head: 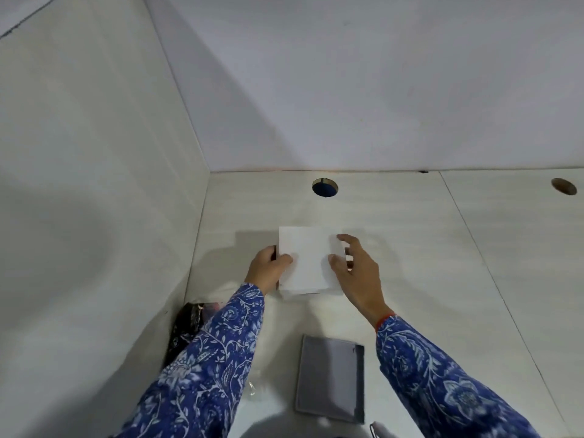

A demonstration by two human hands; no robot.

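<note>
At the far left, one dark crinkled wrapper (186, 330) lies on the tabletop (442, 248) against the side wall, partly hidden by your left sleeve (215, 358). Your left grip (267, 268) is clamped on the left edge of the one white box (308, 257), with the thumb lying on its top face and the fingers curled round the side. The box sits in the middle of the tabletop, between your two grips and well short of the back wall. Whether it rests flat or is raised slightly, you cannot tell. Nearer to you, just right of the left sleeve, one flat grey pad (330, 382) lies on the tabletop, well apart from the box. Behind the box, near the back wall, is the first of two round holes (325, 187) in the tabletop. Your right grip (357, 267) holds the box's right edge, with thumb and forefinger on the top face and the other fingers bent down the side. One red thread (384, 320) circles that wrist above the right sleeve (442, 384). The second hole (564, 186) is at the far right.
</note>
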